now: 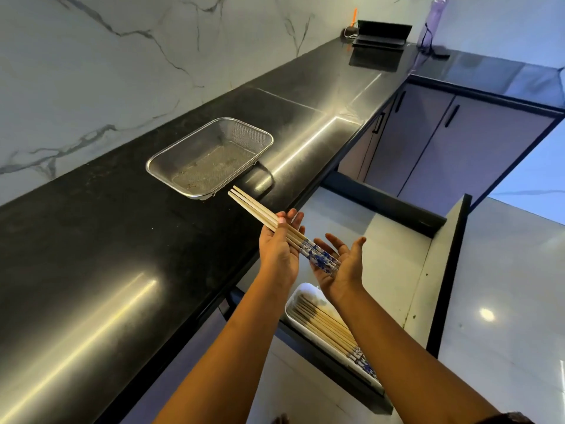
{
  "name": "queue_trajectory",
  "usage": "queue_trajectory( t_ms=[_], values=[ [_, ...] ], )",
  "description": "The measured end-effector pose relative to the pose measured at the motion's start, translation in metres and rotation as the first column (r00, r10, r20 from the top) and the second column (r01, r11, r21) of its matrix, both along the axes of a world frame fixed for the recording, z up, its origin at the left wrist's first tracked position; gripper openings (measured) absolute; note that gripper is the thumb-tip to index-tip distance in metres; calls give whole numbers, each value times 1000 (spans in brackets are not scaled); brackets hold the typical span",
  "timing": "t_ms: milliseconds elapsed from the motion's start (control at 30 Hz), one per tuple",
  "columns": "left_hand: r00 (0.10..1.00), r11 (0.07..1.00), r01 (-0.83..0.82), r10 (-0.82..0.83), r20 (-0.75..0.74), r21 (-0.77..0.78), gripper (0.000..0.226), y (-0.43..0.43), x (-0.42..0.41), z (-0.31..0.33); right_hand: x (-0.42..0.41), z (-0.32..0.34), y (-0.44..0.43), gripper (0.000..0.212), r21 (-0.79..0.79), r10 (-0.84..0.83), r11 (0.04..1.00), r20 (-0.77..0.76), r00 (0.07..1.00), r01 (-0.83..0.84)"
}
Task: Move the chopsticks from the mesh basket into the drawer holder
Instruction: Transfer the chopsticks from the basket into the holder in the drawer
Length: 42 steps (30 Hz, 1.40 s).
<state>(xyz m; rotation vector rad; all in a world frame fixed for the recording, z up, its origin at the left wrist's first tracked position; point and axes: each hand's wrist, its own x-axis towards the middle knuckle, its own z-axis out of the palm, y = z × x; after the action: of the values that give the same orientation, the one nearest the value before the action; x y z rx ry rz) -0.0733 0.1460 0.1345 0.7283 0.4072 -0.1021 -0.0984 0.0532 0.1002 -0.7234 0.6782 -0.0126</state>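
A small bundle of wooden chopsticks [260, 211] with blue-patterned ends is held over the counter's front edge. My left hand [279, 246] grips the bundle around its middle. My right hand [342, 264] lies palm up with fingers spread, and the patterned ends rest against its palm. The steel mesh basket [159, 162] stands on the black counter beyond the tips, with no chopsticks in it. Below my hands, a white holder [293, 301] in the open drawer [397, 240] carries several more chopsticks [327, 328] laid side by side.
The black counter [107, 255] runs along a marble wall. At its far end stand a black rack [380, 35], a purple bottle [434, 19] and an orange-handled item [354, 18]. Cabinet doors [428, 148] with black handles are beyond the drawer.
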Motion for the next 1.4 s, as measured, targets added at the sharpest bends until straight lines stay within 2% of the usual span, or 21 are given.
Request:
queue_trajectory(
  t_ms=[433,500,567,633,733,800,900,967,1033,1133,1200,1300,1400],
  values=[
    [997,997,76,-76,10,-2,14,-7,13,-9,9,-7,-8,61,-85,-60,995,-51,997,55],
    [996,996,88,-88,9,-19,14,-8,15,-9,8,-7,-18,57,-133,-43,990,-62,997,34],
    [996,995,94,-94,7,-21,13,-7,14,-10,6,-5,-29,50,-252,38,966,-80,996,-57],
    [994,994,111,-111,3,-10,14,-7,11,-13,6,-2,-38,40,-453,182,863,-133,974,-223],
    [991,991,130,-130,5,29,15,-9,1,-15,6,6,-48,28,-726,417,547,-195,888,-416],
    [988,986,152,-152,3,70,17,-11,-5,-18,10,13,-51,21,-823,512,357,-224,829,-442],
    [981,975,195,-193,-29,103,17,-19,-21,-25,17,27,-49,22,-878,605,206,-232,761,-432],
    [975,968,223,-221,-35,115,14,-25,-31,-29,23,36,-48,29,-881,667,134,-258,699,-453],
    [970,961,244,-243,-24,128,15,-31,-42,-31,25,43,-45,27,-854,722,75,-310,619,-515],
    [966,957,259,-256,-37,132,15,-41,-57,-31,19,48,-42,25,-795,776,11,-375,506,-606],
    [968,959,250,-245,-50,133,18,-48,-64,-32,14,46,-43,30,-781,791,-21,-395,468,-624],
    [968,957,249,-248,-21,148,25,-55,-72,-37,7,43,-52,31,-781,808,7,-364,463,-625],
    [964,939,264,-267,-18,219,27,-64,-81,-45,2,41,-65,22,-735,841,49,-335,425,-676]
  ],
)
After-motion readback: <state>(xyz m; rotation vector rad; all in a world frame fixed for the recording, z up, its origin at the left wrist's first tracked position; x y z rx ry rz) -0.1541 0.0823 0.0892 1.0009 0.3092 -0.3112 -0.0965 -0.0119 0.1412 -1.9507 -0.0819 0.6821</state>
